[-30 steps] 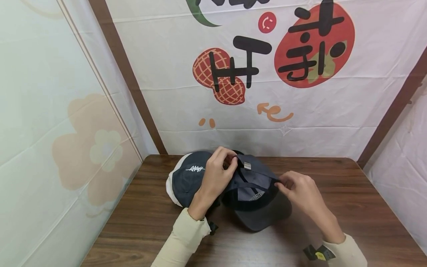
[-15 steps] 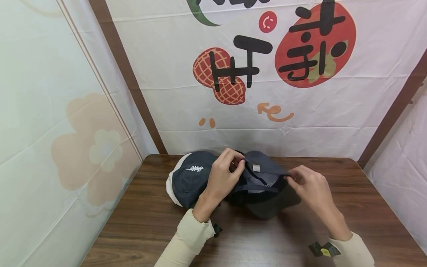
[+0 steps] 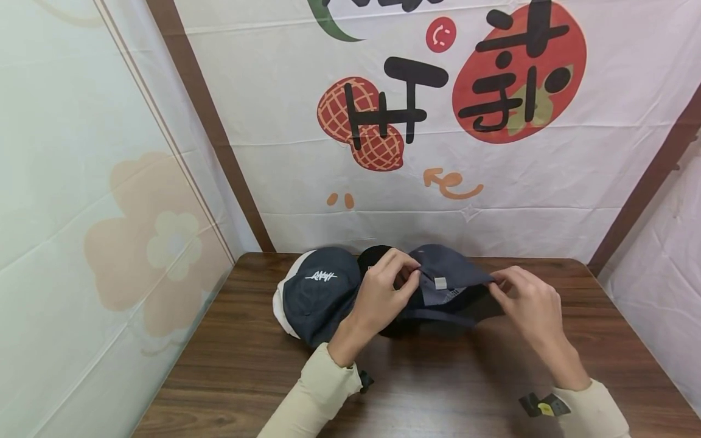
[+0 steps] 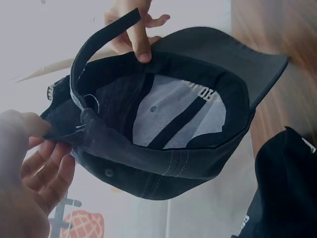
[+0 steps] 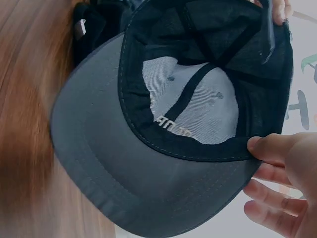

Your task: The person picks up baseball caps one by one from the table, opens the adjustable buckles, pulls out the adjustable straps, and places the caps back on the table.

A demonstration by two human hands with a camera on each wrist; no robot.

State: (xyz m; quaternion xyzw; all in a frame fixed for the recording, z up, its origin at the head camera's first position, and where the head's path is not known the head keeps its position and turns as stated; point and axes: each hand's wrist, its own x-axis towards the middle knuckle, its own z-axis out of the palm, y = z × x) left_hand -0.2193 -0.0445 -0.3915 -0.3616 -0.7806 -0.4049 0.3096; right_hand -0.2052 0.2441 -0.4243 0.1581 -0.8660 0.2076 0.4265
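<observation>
A dark blue-grey baseball cap (image 3: 446,267) hangs between both hands, its hollow inside showing in the two wrist views. With thumb and fingers the left hand (image 3: 386,292) pinches the back edge of the cap near the loose strap (image 4: 101,44). The right hand (image 3: 528,301) pinches the rim at the side, close to the brim (image 5: 133,183). Left of it on the table lie a navy and white cap (image 3: 320,292) with white lettering and a black cap (image 3: 375,258), partly hidden behind the left hand.
The brown wooden table (image 3: 230,365) reaches back to a white printed cloth (image 3: 274,152) hung behind it. Another pale cloth (image 3: 109,213) with a flower print hangs along the left side.
Both hands have moved right and slightly up with the pinched cap, whose brim has swung back out of sight in the head view. More of the black cap shows.
</observation>
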